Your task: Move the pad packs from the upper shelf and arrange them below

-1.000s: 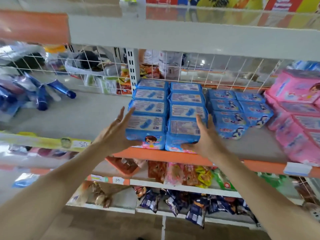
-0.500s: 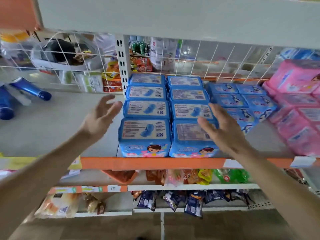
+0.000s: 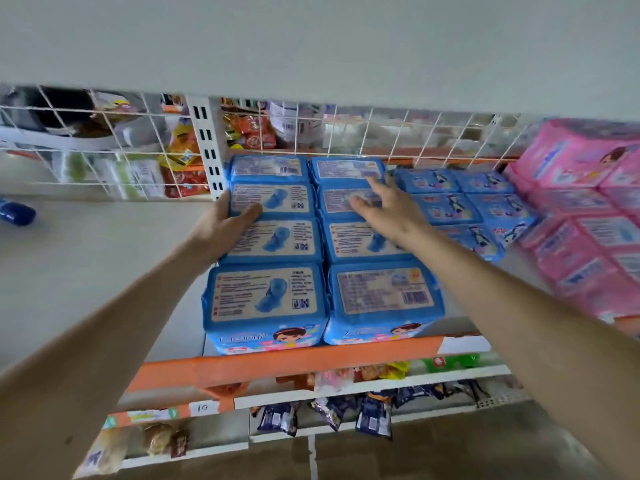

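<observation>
Two rows of blue pad packs [image 3: 266, 299] stand one behind another on a grey shelf with an orange front edge [image 3: 284, 363]. My left hand [image 3: 221, 226] presses against the left side of the left row, thumb over the third pack back [image 3: 273, 200]. My right hand [image 3: 388, 209] lies flat with fingers spread on top of the right row, over the third pack back [image 3: 332, 199]. Neither hand has a pack lifted.
Smaller blue packs [image 3: 460, 206] and pink packs [image 3: 581, 237] fill the shelf to the right. A white wire grid [image 3: 104, 140] backs the shelf, with an upright post [image 3: 207, 143]. A white shelf panel [image 3: 311, 46] hangs overhead. Snack bags [image 3: 374, 414] lie on lower shelves.
Both hands have reached deeper along the rows, from beside the front packs to the third packs back. The view has moved closer and dipped under the upper shelf.
</observation>
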`<move>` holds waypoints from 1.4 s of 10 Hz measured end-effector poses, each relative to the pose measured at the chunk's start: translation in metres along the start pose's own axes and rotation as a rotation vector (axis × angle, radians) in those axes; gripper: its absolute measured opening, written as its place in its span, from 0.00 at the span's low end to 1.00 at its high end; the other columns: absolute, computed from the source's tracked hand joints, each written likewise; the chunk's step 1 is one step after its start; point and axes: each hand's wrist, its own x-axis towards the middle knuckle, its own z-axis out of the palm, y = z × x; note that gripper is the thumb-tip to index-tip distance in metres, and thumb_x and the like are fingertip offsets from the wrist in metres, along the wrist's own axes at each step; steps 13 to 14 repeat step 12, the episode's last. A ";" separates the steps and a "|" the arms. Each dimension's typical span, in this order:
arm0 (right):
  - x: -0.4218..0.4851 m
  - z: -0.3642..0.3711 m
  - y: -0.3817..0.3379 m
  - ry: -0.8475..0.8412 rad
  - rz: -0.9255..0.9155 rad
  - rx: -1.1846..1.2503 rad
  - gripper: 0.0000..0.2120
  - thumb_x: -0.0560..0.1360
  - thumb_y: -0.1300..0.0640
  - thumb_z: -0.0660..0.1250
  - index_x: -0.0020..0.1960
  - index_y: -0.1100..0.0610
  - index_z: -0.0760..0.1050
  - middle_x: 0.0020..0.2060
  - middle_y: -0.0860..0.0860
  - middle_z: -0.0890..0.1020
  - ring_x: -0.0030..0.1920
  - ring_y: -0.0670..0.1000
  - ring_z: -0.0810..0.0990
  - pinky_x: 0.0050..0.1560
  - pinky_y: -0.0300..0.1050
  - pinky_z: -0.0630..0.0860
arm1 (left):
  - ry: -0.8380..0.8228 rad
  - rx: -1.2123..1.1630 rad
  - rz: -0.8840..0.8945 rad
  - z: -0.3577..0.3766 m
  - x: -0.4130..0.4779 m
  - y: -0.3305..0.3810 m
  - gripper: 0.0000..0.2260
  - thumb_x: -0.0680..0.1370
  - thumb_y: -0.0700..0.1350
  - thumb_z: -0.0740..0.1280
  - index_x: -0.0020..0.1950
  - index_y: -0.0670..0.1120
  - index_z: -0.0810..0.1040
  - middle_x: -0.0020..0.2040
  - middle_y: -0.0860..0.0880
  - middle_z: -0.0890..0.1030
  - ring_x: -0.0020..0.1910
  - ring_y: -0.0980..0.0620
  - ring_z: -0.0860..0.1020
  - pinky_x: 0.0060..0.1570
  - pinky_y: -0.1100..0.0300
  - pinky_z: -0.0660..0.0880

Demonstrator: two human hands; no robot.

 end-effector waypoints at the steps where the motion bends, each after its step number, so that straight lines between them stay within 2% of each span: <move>1: 0.001 0.003 -0.005 -0.026 0.007 -0.067 0.35 0.80 0.35 0.56 0.81 0.47 0.52 0.81 0.50 0.44 0.79 0.58 0.54 0.75 0.57 0.58 | -0.021 0.048 0.022 -0.005 -0.003 0.002 0.11 0.81 0.49 0.67 0.62 0.48 0.73 0.51 0.50 0.84 0.41 0.54 0.85 0.37 0.61 0.80; 2: -0.009 0.000 -0.008 -0.047 0.013 -0.062 0.36 0.79 0.33 0.55 0.81 0.48 0.52 0.81 0.50 0.43 0.80 0.58 0.51 0.76 0.58 0.54 | -0.094 0.174 -0.076 -0.016 -0.010 0.013 0.19 0.80 0.55 0.67 0.67 0.49 0.70 0.57 0.48 0.83 0.48 0.50 0.84 0.45 0.54 0.82; 3: -0.047 -0.003 -0.018 -0.005 -0.085 -0.105 0.37 0.78 0.29 0.52 0.81 0.47 0.53 0.81 0.49 0.43 0.80 0.57 0.42 0.77 0.61 0.44 | -0.020 0.447 -0.057 -0.018 -0.041 0.032 0.25 0.81 0.61 0.61 0.72 0.48 0.66 0.64 0.46 0.78 0.50 0.50 0.80 0.44 0.57 0.76; 4: -0.116 0.003 -0.023 0.037 -0.310 -0.210 0.42 0.71 0.23 0.44 0.80 0.41 0.51 0.81 0.46 0.40 0.80 0.56 0.37 0.76 0.65 0.37 | 0.080 0.741 0.314 -0.007 -0.104 0.031 0.38 0.78 0.71 0.52 0.79 0.46 0.60 0.76 0.44 0.69 0.71 0.42 0.70 0.65 0.46 0.70; 5: -0.159 0.023 -0.016 0.073 -0.442 -0.461 0.44 0.69 0.20 0.44 0.80 0.39 0.48 0.80 0.45 0.38 0.79 0.61 0.35 0.74 0.71 0.35 | 0.065 1.025 0.620 0.014 -0.147 0.008 0.41 0.74 0.74 0.51 0.79 0.50 0.60 0.79 0.47 0.63 0.78 0.39 0.61 0.72 0.34 0.61; 6: -0.158 0.041 -0.005 0.105 -0.451 -0.597 0.45 0.70 0.19 0.47 0.80 0.41 0.50 0.81 0.49 0.44 0.79 0.66 0.40 0.72 0.76 0.43 | 0.016 1.224 0.615 0.026 -0.138 -0.014 0.41 0.74 0.74 0.51 0.80 0.50 0.59 0.81 0.49 0.58 0.79 0.37 0.56 0.71 0.29 0.59; 7: -0.146 0.048 -0.001 0.165 -0.473 -0.579 0.43 0.71 0.21 0.51 0.79 0.43 0.57 0.80 0.51 0.56 0.78 0.66 0.53 0.72 0.74 0.56 | 0.030 1.258 0.621 0.027 -0.125 -0.019 0.40 0.75 0.73 0.56 0.76 0.46 0.67 0.78 0.44 0.66 0.75 0.35 0.64 0.67 0.32 0.66; 8: -0.137 0.051 -0.003 0.199 -0.474 -0.576 0.42 0.72 0.22 0.50 0.78 0.44 0.60 0.79 0.50 0.61 0.76 0.66 0.60 0.70 0.71 0.62 | 0.074 1.249 0.717 0.030 -0.118 -0.021 0.37 0.75 0.71 0.59 0.72 0.44 0.73 0.74 0.42 0.71 0.72 0.35 0.69 0.65 0.34 0.68; 10: -0.137 0.050 -0.004 0.175 -0.450 -0.577 0.42 0.72 0.22 0.52 0.79 0.45 0.60 0.79 0.50 0.61 0.77 0.65 0.59 0.72 0.69 0.60 | 0.096 1.222 0.731 0.031 -0.116 -0.020 0.36 0.74 0.70 0.63 0.70 0.44 0.75 0.73 0.43 0.73 0.71 0.36 0.70 0.67 0.36 0.68; 11: -0.142 0.045 -0.009 0.103 -0.423 -0.565 0.45 0.70 0.21 0.50 0.80 0.46 0.56 0.80 0.50 0.56 0.78 0.65 0.54 0.73 0.72 0.55 | 0.044 1.249 0.664 0.031 -0.123 -0.014 0.38 0.75 0.72 0.57 0.72 0.45 0.72 0.74 0.43 0.72 0.72 0.37 0.68 0.69 0.36 0.66; 12: -0.159 0.033 -0.008 0.140 -0.364 -0.476 0.45 0.70 0.21 0.42 0.81 0.45 0.53 0.81 0.47 0.49 0.80 0.62 0.42 0.75 0.72 0.43 | 0.033 1.252 0.569 0.034 -0.136 -0.003 0.42 0.73 0.75 0.50 0.76 0.46 0.67 0.76 0.44 0.69 0.74 0.38 0.66 0.71 0.37 0.64; 14: -0.159 0.033 -0.008 0.140 -0.364 -0.476 0.45 0.70 0.21 0.42 0.81 0.45 0.53 0.81 0.47 0.49 0.80 0.62 0.42 0.75 0.72 0.43 | 0.033 1.252 0.569 0.034 -0.136 -0.003 0.42 0.73 0.75 0.50 0.76 0.46 0.67 0.76 0.44 0.69 0.74 0.38 0.66 0.71 0.37 0.64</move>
